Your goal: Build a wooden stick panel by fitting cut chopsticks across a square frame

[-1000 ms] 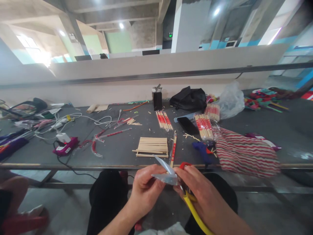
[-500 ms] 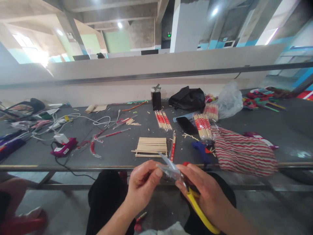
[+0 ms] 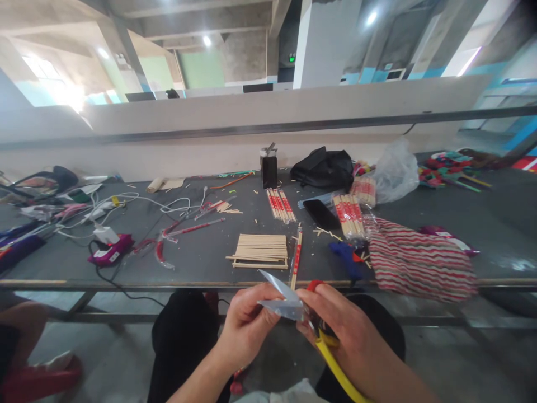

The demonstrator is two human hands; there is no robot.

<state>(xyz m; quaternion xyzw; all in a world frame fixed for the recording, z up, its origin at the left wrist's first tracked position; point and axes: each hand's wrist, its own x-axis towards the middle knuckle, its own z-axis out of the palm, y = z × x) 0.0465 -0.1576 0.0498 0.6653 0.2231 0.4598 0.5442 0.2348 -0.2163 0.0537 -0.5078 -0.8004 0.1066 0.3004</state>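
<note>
My right hand (image 3: pixel 350 327) is closed round a pair of scissors (image 3: pixel 288 308) with yellow and red handles. Their pale blades are apart and point left, reaching over the fingertips of my left hand (image 3: pixel 247 322). That hand is closed in a pinch; whatever lies between its fingers is hidden by the blades. Both hands are in front of the table edge, above my lap. Just beyond them, a flat row of thin wooden sticks (image 3: pixel 262 244) lies across cross-sticks. To its right is a narrow red-printed wrapper with a stick in it (image 3: pixel 297 254).
Wrapped stick bundles (image 3: pixel 281 205) lie farther back, with more (image 3: pixel 348 215) beside a dark phone (image 3: pixel 319 214). A blue glue gun (image 3: pixel 347 258) and a striped cloth (image 3: pixel 419 260) are at right. White cables (image 3: pixel 126 197) and a purple power strip (image 3: pixel 111 250) lie left.
The scissors have shifted slightly left and their blades have swung flatter, now covering my left fingertips. My left hand has barely moved.
</note>
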